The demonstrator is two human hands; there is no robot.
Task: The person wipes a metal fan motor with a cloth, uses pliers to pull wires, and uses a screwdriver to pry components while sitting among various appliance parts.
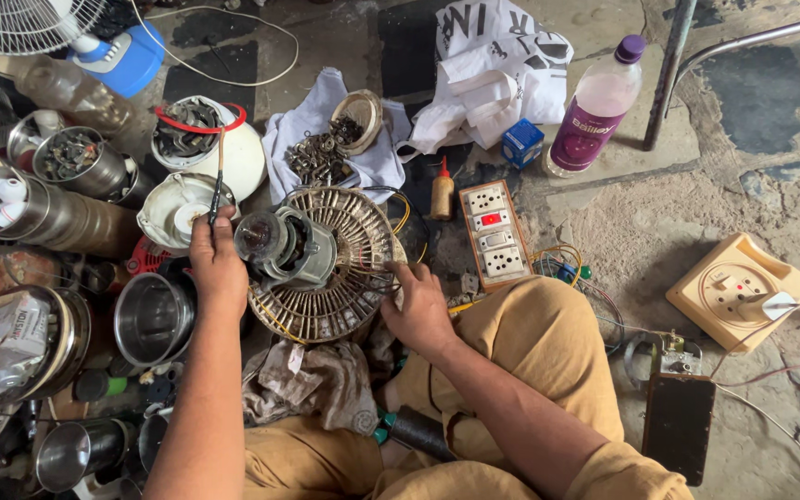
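Gripping thin tool [218, 176], left hand [217, 264] fisted; right hand [416, 310] clasping fan grille [349, 278] rim.

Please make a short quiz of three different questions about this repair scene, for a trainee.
1. True or false: the left hand holds a thin tool.
2. What does the right hand touch? A) the purple-capped bottle B) the round fan grille C) the blue box
3. Which thing lies directly right of the grille?

Key:
1. True; a thin screwdriver points up.
2. B.
3. The switch and socket board.
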